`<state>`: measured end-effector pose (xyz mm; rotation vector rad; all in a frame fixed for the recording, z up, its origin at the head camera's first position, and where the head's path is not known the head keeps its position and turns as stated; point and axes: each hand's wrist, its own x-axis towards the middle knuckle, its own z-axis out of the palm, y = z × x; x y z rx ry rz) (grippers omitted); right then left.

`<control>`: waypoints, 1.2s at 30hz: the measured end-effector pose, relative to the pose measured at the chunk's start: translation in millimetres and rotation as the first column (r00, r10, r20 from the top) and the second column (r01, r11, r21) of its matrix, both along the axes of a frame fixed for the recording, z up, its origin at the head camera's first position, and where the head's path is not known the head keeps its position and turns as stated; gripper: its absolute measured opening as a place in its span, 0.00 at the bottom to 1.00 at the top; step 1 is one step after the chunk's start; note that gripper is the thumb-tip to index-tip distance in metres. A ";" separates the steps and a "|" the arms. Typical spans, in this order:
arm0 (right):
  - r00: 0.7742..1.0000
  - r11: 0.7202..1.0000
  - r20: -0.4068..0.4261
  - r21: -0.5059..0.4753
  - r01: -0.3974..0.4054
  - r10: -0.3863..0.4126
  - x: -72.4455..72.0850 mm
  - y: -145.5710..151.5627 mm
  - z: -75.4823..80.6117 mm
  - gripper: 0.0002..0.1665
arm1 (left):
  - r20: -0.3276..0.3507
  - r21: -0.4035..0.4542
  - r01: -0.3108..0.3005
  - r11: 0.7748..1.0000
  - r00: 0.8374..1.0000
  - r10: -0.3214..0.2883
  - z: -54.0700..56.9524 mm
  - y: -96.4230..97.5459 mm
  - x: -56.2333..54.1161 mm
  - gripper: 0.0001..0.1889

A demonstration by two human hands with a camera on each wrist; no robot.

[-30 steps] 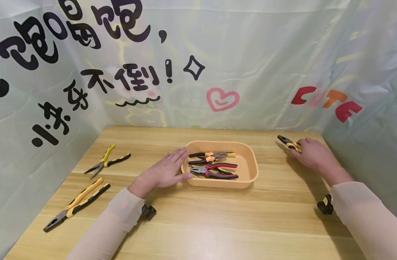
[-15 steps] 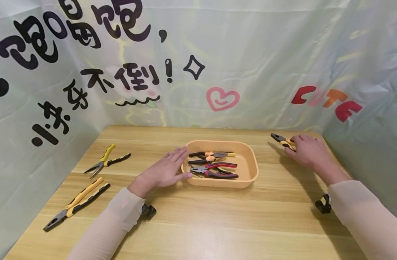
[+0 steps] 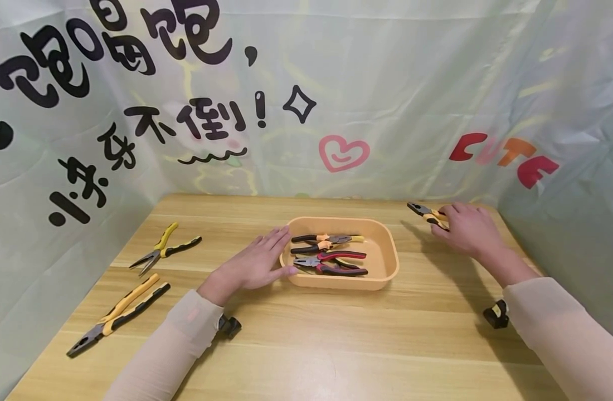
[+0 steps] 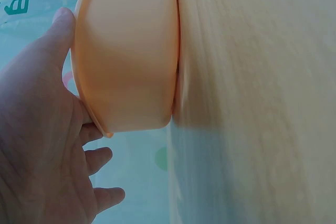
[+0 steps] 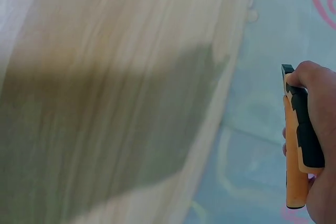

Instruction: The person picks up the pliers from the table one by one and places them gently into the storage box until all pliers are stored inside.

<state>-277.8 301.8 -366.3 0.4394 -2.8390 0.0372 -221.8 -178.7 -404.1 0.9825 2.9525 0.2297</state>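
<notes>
At the back right of the table, my right hand [image 3: 469, 229] grips a pair of combination pliers [image 3: 419, 209] by its orange-and-black handles. The dark jaws point left and toward the back, and their shadow falls apart from them on the wood. In the right wrist view, the pliers' handles [image 5: 311, 135] run along the palm. My left hand [image 3: 251, 262] rests with straight fingers on the left rim of an orange plastic box [image 3: 393, 256]. Inside that box lie red-and-black pliers [image 3: 343, 255] and orange-and-black pliers [image 3: 324, 245], overlapping other tools. The left wrist view shows the box's outer wall [image 4: 126, 56] beside the hand.
Yellow-and-black long-nose pliers [image 3: 158, 253] lie spread on the table's left side. Nearer the front are large orange-and-black combination pliers [image 3: 106, 326]. A printed curtain [image 3: 412, 83] stands behind the wooden table [image 3: 326, 345] and along both sides.
My right hand has moved left and slightly toward the back, carrying the combination pliers with it. The left hand and the box have stayed in place.
</notes>
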 end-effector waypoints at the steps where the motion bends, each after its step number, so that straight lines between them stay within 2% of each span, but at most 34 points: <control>1: 1.000 1.000 -0.002 0.000 -0.007 0.007 0.7 -2.2 1.5 0.30 | 0.001 0.000 0.000 1.000 1.000 0.000 0.1 0.0 0.2 0.52; 6: 0.999 0.999 -0.006 0.002 -0.041 0.041 4.4 -15.3 9.4 0.29 | 0.000 -0.002 -0.002 1.000 1.000 0.002 0.3 -0.1 0.6 0.52; 18: 0.988 0.990 -0.076 0.036 -0.134 0.136 13.4 -41.7 22.3 0.28 | -0.002 -0.001 -0.008 1.000 1.000 0.008 -1.3 -0.2 -0.7 0.51; 30: 0.965 0.972 -0.120 0.055 -0.227 0.233 16.9 -70.6 27.1 0.27 | 0.005 -0.008 -0.011 1.000 1.000 0.011 -0.7 -0.4 -0.1 0.52; 36: 0.955 0.966 -0.144 0.059 -0.252 0.258 15.8 -83.2 27.6 0.27 | 0.004 -0.002 -0.009 1.000 1.000 0.009 -0.4 0.1 -0.6 0.49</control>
